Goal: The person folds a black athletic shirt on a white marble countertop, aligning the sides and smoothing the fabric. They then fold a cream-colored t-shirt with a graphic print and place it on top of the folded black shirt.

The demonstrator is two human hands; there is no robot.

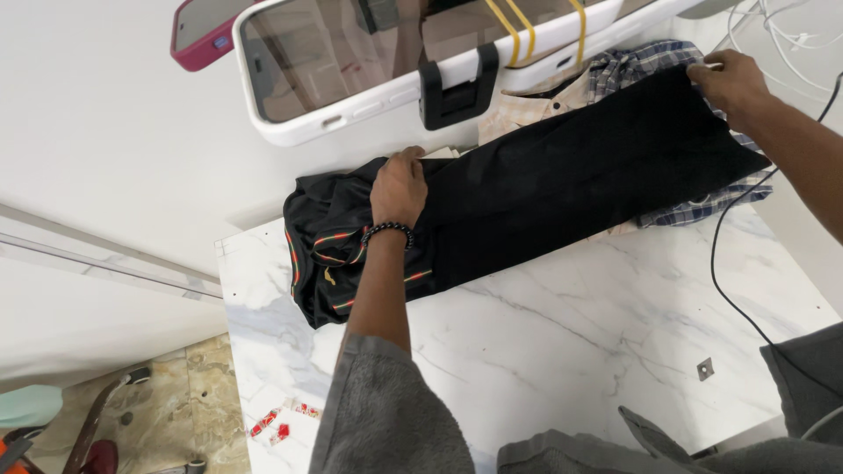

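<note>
While the left hand (pixel 398 186) lies flat, palm down with fingers together, on the near end of a long folded black fabric garment (pixel 562 180), the right hand (pixel 731 81) reaches to the far end and pinches its top corner between thumb and fingers. The left wrist wears one black beaded bracelet (pixel 389 230), and both forearms come out of loose grey sleeves (pixel 386 412). The black garment stretches slantwise across the far part of the desk, from the left hand up to the right hand.

Under the left hand's side sits one crumpled black sports garment with red, yellow and green stripes (pixel 329 254), touching the folded piece. Beneath the far end lie one blue and white checked shirt (pixel 650 61) and one pale peach checked cloth (pixel 527 110), both partly covered. One thin black cable (pixel 729 290) curves across the right of the desk. A few small red and white wrappers (pixel 281 423) lie at the near left corner.

The desk (pixel 562 342) is a white marble-patterned slab with grey veins, set against a plain white wall (pixel 97 132). Stone-patterned floor (pixel 176 412) shows at lower left. At the top edge hang two phones, one in a white case (pixel 351 61) and one in a pink case (pixel 200 31).
</note>
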